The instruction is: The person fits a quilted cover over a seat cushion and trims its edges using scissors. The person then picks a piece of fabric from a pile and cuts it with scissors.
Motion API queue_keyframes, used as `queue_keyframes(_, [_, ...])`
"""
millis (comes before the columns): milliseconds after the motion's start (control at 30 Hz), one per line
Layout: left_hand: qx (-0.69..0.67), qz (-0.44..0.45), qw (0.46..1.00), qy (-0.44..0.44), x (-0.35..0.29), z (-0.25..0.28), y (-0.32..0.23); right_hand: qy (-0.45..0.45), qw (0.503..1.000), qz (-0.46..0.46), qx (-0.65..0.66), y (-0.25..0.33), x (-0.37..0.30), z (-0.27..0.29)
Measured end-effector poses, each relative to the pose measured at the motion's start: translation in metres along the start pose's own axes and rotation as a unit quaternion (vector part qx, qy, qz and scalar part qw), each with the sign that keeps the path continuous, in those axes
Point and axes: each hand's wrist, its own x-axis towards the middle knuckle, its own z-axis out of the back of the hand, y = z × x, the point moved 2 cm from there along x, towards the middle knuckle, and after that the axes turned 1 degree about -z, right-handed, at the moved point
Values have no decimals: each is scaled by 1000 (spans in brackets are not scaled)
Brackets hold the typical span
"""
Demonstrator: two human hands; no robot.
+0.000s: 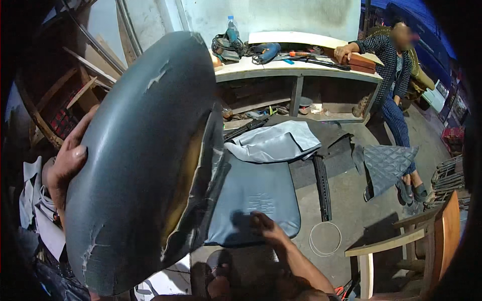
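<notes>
My left hand (68, 163) grips the far left edge of a large dark grey padded seat cushion (143, 135), held tilted up in front of me. Its vinyl cover is cracked in places and torn along the right side, where yellow foam (187, 185) shows. My right hand (267, 228) hovers with loosely bent fingers, apparently apart and holding nothing. Below it a flat blue-grey padded panel (273, 185) with wrinkles in its middle lies on the floor. A piece of light grey vinyl (276, 140) overlaps the panel's far end.
Tools, among them a blue power tool (266, 52), lie on a workbench (296, 75) at the back. A person (394, 75) sits at its right end. Quilted grey fabric (386, 163), a black slotted strip (322, 188), a wire ring (325, 239) and a wooden frame (444, 241) are to the right.
</notes>
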Motion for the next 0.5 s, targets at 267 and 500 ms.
queue_keyframes(267, [-86, 100, 985, -110, -59, 5, 128, -241, 965, -46, -97, 201, 30, 57])
queue_keyframes(500, [-176, 286, 911, -240, -105, 8, 157, -244, 944, -139, -174, 161, -36, 67])
